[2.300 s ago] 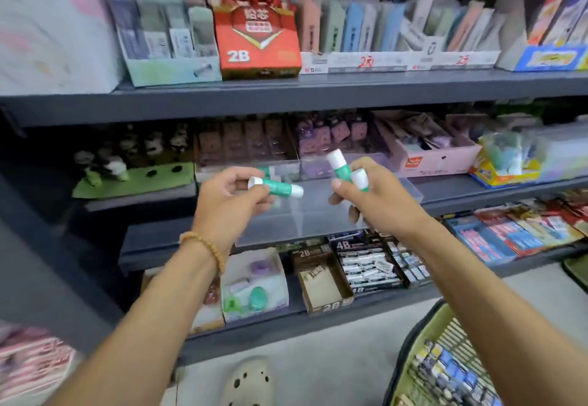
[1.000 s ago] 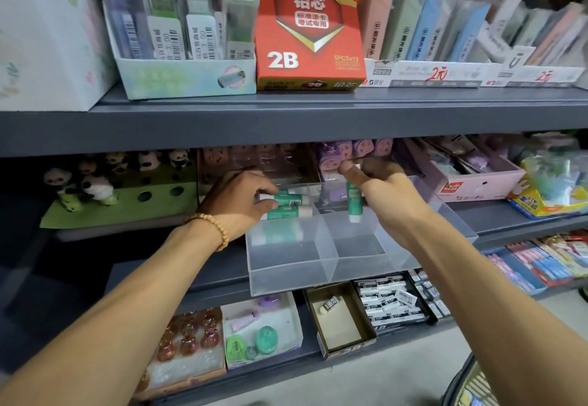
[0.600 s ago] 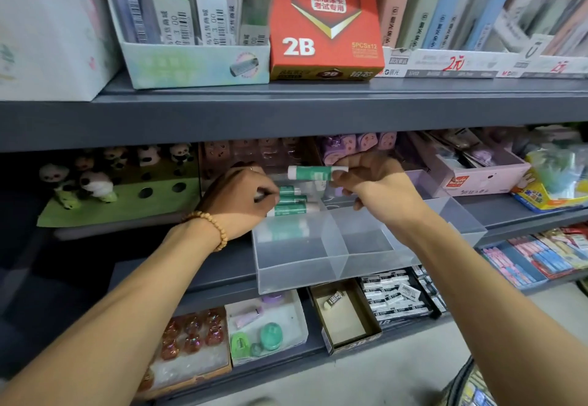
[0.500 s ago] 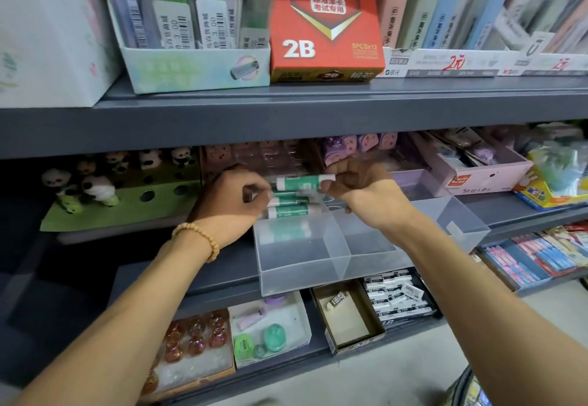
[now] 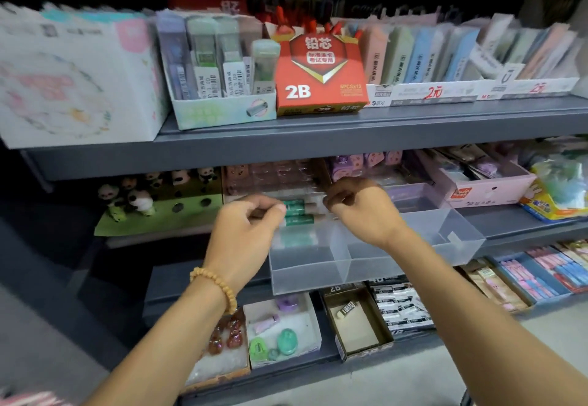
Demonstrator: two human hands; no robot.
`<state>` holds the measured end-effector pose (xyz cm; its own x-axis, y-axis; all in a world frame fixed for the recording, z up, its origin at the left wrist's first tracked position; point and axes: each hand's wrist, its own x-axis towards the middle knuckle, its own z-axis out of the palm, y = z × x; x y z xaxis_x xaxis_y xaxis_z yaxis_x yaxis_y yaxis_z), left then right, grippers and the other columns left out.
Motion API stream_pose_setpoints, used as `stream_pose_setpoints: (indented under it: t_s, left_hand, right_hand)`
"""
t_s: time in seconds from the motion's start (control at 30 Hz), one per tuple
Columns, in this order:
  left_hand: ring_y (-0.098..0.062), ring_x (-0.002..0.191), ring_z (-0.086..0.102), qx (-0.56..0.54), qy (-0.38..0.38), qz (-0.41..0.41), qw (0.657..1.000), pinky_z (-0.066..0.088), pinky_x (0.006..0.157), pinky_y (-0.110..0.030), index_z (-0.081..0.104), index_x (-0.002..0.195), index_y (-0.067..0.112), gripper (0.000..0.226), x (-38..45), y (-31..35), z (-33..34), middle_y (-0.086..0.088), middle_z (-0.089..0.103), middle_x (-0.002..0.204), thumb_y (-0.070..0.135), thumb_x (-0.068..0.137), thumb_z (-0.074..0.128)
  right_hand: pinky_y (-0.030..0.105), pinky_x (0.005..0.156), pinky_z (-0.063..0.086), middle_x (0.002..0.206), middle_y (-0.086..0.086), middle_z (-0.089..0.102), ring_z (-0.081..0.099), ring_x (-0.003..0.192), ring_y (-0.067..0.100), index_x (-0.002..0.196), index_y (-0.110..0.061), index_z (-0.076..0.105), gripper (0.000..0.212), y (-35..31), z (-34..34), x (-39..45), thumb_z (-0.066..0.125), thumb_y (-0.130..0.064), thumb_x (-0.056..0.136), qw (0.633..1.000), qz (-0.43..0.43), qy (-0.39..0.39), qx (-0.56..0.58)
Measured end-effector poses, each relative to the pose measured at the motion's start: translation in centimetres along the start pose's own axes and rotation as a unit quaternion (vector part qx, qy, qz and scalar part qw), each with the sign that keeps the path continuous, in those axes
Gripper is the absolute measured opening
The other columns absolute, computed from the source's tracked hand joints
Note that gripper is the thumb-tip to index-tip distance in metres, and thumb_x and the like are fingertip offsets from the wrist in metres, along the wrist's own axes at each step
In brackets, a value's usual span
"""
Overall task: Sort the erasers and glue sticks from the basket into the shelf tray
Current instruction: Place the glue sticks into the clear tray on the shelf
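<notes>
On the left, the left hand hovers at the far left corner of the clear shelf tray, fingers curled with the tips against the left end of the glue sticks; whether it pinches one or only steadies them cannot be told through the blur. The green-and-white sticks lie on their sides, stacked against the far wall of the tray's left compartment. Just right of them, the right hand is curled at their other end, and its grip is likewise unclear. The tray's right compartment looks bare, and no erasers show in it. The basket is out of view, so what is left in it cannot be judged. By this showing, a few glue sticks are sorted and the erasers are not yet done.
</notes>
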<state>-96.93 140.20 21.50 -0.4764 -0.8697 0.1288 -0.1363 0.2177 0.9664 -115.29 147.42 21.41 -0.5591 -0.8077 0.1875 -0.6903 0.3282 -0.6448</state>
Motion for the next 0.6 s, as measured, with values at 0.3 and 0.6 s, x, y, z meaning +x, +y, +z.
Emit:
stream_pose_setpoints:
  t_s: [0.3, 0.6]
  left_hand:
    - [-0.008, 0.083, 0.068, -0.085, -0.073, -0.084, 0.99, 0.055, 0.08, -0.031, 0.069, 0.092, 0.021, 0.014, -10.4, 3.3, 5.4, 0.001, 0.07, 0.089, 0.02, 0.096, 0.056]
    - [-0.015, 0.089, 0.066, -0.068, -0.202, -0.144, 0.966, 0.052, 0.08, -0.033, 0.067, 0.09, 0.021, 0.013, -22.0, 0.6, 14.9, -0.005, 0.07, 0.093, 0.023, 0.096, 0.056]
  right_hand:
    - [0.023, 0.075, 0.046, 0.086, -0.008, 0.073, 0.068, 0.085, 0.009, 0.095, -0.02, 0.072, 0.008, 5.3, -7.2, -14.7, 0.065, -0.019, 0.095, 0.97, 0.106, 0.088, 0.199]
    - [0.03, 0.079, 0.05, 0.093, 0.004, 0.073, 0.068, 0.089, 0.016, 0.095, -0.017, 0.068, 0.013, 12.0, -10.7, -31.0, 0.056, -0.018, 0.1, 0.901, 0.266, 0.2, 0.277]
